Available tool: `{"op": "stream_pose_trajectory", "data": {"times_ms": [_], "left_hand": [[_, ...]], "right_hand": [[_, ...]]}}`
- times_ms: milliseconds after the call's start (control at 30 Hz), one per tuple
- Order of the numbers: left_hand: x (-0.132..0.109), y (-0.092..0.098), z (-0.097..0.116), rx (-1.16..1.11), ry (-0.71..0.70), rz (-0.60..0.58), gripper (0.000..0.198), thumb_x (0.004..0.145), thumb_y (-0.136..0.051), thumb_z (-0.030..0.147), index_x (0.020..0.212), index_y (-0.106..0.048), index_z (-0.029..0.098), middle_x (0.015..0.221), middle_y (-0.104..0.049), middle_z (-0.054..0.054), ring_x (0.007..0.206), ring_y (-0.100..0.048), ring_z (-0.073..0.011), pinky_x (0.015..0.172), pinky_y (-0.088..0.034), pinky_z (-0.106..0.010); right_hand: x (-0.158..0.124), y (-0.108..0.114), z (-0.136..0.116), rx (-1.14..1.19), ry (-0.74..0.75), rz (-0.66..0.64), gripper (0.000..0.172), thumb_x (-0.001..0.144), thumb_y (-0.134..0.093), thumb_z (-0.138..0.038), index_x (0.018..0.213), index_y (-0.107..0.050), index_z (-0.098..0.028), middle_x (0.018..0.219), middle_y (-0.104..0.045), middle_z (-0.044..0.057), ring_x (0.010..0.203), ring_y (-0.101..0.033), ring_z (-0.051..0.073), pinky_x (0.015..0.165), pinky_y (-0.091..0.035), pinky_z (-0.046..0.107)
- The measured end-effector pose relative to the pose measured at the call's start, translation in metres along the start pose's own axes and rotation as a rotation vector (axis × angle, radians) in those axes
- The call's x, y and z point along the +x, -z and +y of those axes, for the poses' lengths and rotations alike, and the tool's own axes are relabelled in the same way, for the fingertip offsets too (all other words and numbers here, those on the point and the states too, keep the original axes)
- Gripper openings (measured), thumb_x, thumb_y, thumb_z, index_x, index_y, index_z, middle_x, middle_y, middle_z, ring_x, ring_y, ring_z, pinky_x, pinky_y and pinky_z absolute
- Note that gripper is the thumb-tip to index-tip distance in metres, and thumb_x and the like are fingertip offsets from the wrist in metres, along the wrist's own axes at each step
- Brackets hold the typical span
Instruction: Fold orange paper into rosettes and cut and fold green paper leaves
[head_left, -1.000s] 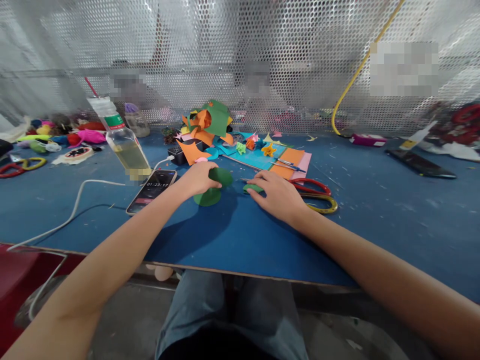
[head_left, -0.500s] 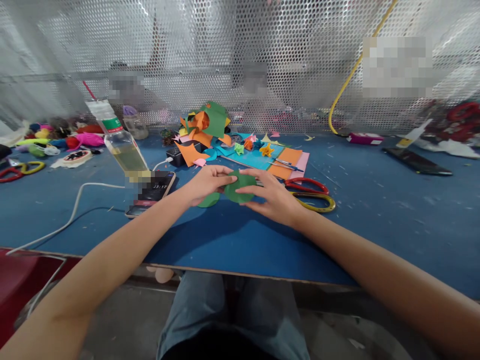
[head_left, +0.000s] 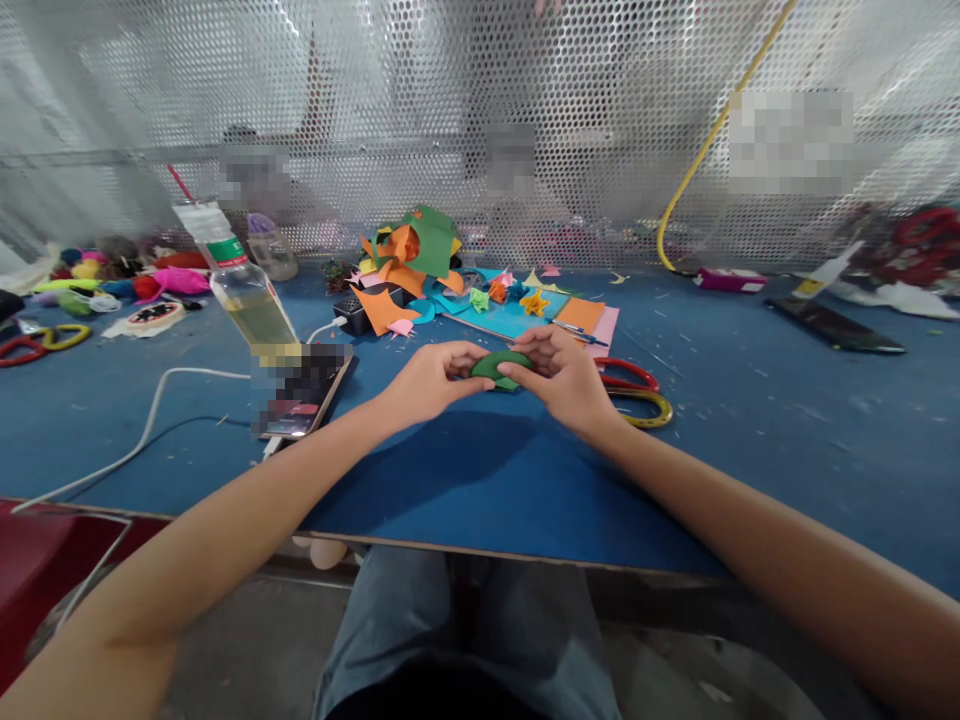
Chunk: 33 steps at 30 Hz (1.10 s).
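Between my hands, a little above the blue table (head_left: 480,480), is a round green paper piece (head_left: 498,364), tilted so it looks like a narrow oval. A bit more green paper shows beneath it; whether that is a second piece I cannot tell. My left hand (head_left: 435,382) pinches its left edge between thumb and fingers. On its right edge my right hand (head_left: 566,375) closes thumb and fingers. Just right of that hand lie scissors with one red and one yellow handle (head_left: 641,408), their blades hidden behind it.
Coloured paper scraps (head_left: 409,255) pile up behind my hands, beside small folded stars (head_left: 534,302) and paper sheets (head_left: 585,315). A bottle of pale liquid (head_left: 251,300) and a phone (head_left: 311,395) with a white cable stand left. A dark phone-like slab (head_left: 836,325) lies right.
The green paper has moved slightly right and tipped from facing me to nearly edge-on. My right hand's spread fingers have closed on it. The green circle seen under my left hand no longer shows there.
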<state>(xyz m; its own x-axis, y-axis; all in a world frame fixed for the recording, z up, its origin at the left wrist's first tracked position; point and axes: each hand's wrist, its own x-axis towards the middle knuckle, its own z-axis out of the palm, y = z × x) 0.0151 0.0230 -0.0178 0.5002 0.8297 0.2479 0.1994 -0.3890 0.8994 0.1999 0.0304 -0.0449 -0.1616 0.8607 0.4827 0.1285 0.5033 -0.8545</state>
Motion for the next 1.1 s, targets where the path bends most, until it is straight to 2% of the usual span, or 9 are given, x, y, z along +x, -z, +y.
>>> {"op": "stream_pose_trajectory", "data": {"times_ms": [100,433,700,867,1000,1100], "left_hand": [[-0.0005,-0.0011,-0.0003,0.007,0.044,0.014,0.022,0.074,-0.065,0.023,0.092,-0.061,0.013,0.083,-0.070,-0.005,0.075,-0.064,-0.0143,0.065,-0.047,-0.024],[-0.0008,-0.0025,0.0026,0.031,0.091,0.031,0.017,0.071,-0.065,0.021,0.085,-0.062,0.013,0.072,-0.068,-0.002,0.063,-0.060,-0.0113,0.056,-0.042,-0.022],[-0.0010,-0.0020,0.0020,0.071,0.109,0.017,0.017,0.072,-0.064,0.025,0.084,-0.062,0.014,0.068,-0.065,-0.001,0.061,-0.057,-0.0104,0.059,-0.044,-0.023],[-0.0017,-0.0028,-0.0035,0.155,0.086,-0.015,0.017,0.068,-0.067,0.029,0.075,-0.062,0.014,0.054,-0.053,0.005,0.050,-0.046,-0.0082,0.049,-0.034,-0.021],[-0.0028,-0.0041,-0.0049,0.198,0.064,-0.012,0.022,0.069,-0.066,0.029,0.087,-0.063,0.016,0.054,-0.050,0.006,0.050,-0.043,-0.0083,0.048,-0.031,-0.021],[-0.0034,-0.0040,-0.0019,0.199,0.029,0.046,0.031,0.071,-0.064,0.027,0.099,-0.059,0.015,0.058,-0.054,0.004,0.050,-0.044,-0.0086,0.048,-0.031,-0.021]], "right_hand": [[-0.0005,-0.0009,-0.0047,0.058,-0.050,-0.007,0.039,0.064,-0.074,-0.037,0.093,-0.054,-0.020,0.079,-0.064,0.001,0.074,-0.063,0.017,0.068,-0.051,0.032],[-0.0022,-0.0024,-0.0054,0.100,-0.067,-0.017,0.031,0.063,-0.075,-0.036,0.085,-0.060,-0.020,0.080,-0.067,0.002,0.076,-0.063,0.017,0.070,-0.051,0.033],[-0.0024,-0.0022,-0.0051,0.064,-0.059,-0.013,0.028,0.065,-0.073,-0.035,0.084,-0.060,-0.019,0.078,-0.066,0.002,0.072,-0.062,0.016,0.066,-0.050,0.031],[-0.0051,-0.0013,-0.0086,-0.035,-0.011,-0.076,0.026,0.068,-0.071,-0.035,0.086,-0.060,-0.019,0.080,-0.067,0.003,0.074,-0.064,0.018,0.070,-0.052,0.034],[-0.0086,-0.0019,-0.0111,-0.119,0.038,-0.106,0.022,0.072,-0.068,-0.032,0.089,-0.060,-0.019,0.083,-0.068,0.004,0.079,-0.065,0.020,0.073,-0.052,0.036],[-0.0098,-0.0021,-0.0094,-0.048,0.020,-0.123,0.035,0.069,-0.071,-0.032,0.100,-0.057,-0.021,0.094,-0.067,0.005,0.083,-0.065,0.019,0.076,-0.053,0.036]]}}
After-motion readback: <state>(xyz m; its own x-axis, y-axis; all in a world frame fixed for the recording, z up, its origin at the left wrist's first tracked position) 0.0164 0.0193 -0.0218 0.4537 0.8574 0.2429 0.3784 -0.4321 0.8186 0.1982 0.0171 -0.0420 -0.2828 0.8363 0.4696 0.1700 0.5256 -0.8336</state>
